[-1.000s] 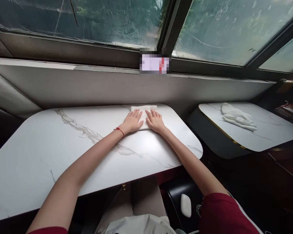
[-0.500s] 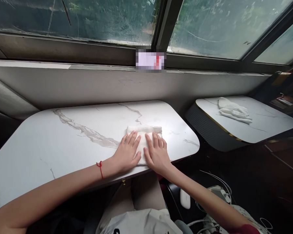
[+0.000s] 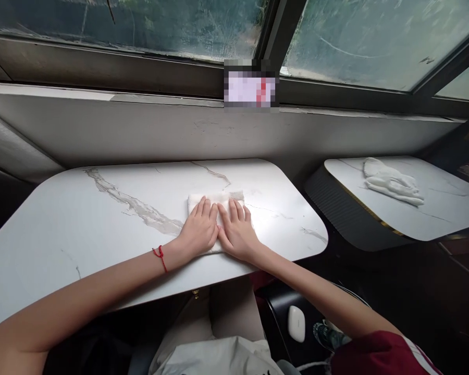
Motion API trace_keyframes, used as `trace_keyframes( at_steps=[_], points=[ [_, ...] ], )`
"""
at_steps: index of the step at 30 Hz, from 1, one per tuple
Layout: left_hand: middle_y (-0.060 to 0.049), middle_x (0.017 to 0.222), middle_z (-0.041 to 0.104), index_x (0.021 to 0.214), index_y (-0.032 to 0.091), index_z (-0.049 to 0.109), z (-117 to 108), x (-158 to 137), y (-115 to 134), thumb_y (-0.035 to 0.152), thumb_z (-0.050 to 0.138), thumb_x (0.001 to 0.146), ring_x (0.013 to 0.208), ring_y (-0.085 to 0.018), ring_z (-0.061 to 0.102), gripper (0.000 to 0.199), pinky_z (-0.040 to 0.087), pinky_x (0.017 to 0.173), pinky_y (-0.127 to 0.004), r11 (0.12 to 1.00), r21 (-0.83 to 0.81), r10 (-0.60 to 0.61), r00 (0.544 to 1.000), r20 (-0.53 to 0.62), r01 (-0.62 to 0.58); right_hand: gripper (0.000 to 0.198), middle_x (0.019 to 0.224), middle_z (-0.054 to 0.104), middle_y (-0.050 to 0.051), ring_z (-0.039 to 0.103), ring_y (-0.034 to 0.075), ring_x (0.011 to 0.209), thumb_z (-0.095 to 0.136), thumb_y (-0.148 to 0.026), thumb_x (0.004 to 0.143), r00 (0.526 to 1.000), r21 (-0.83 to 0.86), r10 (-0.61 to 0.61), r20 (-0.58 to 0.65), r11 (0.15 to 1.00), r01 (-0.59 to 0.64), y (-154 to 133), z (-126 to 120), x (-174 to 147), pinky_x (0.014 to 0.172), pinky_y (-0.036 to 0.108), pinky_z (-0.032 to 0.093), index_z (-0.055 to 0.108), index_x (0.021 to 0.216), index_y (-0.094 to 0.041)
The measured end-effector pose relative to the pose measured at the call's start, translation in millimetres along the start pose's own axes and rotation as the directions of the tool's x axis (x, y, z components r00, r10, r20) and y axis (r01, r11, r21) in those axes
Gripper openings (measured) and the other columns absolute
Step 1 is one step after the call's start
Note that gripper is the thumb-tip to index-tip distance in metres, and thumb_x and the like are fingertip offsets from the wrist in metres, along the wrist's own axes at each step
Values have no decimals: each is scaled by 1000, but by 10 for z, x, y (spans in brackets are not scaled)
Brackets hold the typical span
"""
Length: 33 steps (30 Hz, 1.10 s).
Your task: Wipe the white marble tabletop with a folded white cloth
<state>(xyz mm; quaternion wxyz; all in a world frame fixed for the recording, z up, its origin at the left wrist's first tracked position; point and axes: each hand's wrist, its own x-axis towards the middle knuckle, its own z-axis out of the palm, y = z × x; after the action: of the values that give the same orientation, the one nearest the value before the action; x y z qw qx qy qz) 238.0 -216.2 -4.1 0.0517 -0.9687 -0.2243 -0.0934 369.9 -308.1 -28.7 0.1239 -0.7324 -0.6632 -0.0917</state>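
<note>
A folded white cloth (image 3: pixel 222 196) lies on the white, marble-patterned table (image 3: pixel 78 219). Flat on the cloth's left part rests my left hand (image 3: pixel 198 224), fingers together and stretched forward, a red string bracelet at its wrist. My right hand (image 3: pixel 239 232) presses on the right part of the same cloth, fingers extended and slightly spread. The thumbs nearly meet in the middle. Neither hand wraps around the cloth; the palms cover most of it.
To the right, a second marble-patterned table (image 3: pixel 445 182) bears a crumpled white cloth (image 3: pixel 393 182). Behind runs a low wall (image 3: pixel 160 130) under windows. A white rounded case (image 3: pixel 296 324) lies on a black seat-like surface (image 3: pixel 275 307) below the table edge.
Both hands and the cloth beneath them have slid left and slightly away from me across the table. My hands are now closer together. The view has shifted a little.
</note>
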Motion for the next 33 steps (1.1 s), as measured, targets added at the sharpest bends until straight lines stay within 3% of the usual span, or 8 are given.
trace_keyframes(
  at_steps=[10, 16, 27, 33],
  points=[
    [-28, 148, 48, 140, 1, 49, 120, 260, -557, 23, 37, 95, 145, -35, 40, 51, 36, 118, -48, 985, -37, -172, 984, -55, 170, 63, 157, 37, 26, 29, 39, 145, 37, -39, 98, 998, 49, -60, 32, 997, 59, 23, 232, 810, 115, 57, 25, 39, 153, -9],
    [-26, 149, 47, 140, 2, 49, 170, 364, -782, 23, 34, 97, 146, -34, 39, 50, 34, 119, -46, 976, -54, -212, 976, -53, 210, 63, 159, 32, 25, 26, 37, 147, 37, -40, 99, 996, 42, -42, 81, 998, 39, 7, 293, 1104, 118, 56, 21, 37, 155, -10],
    [-22, 150, 46, 142, 5, 48, 265, 515, -1218, 26, 32, 100, 144, -31, 40, 50, 34, 118, -44, 943, -121, -322, 941, -100, 310, 61, 158, 35, 21, 29, 37, 144, 34, -42, 99, 991, 96, -126, 46, 988, 121, 39, 554, 1744, 115, 56, 24, 38, 152, -14],
    [-23, 151, 46, 144, 2, 46, 302, 529, -1315, 26, 31, 101, 145, -32, 39, 52, 31, 120, -44, 924, -117, -378, 918, -122, 365, 60, 156, 37, 22, 34, 36, 141, 34, -43, 99, 978, 116, -204, 33, 973, 199, 42, 612, 1971, 115, 54, 26, 38, 152, -14]
  ],
)
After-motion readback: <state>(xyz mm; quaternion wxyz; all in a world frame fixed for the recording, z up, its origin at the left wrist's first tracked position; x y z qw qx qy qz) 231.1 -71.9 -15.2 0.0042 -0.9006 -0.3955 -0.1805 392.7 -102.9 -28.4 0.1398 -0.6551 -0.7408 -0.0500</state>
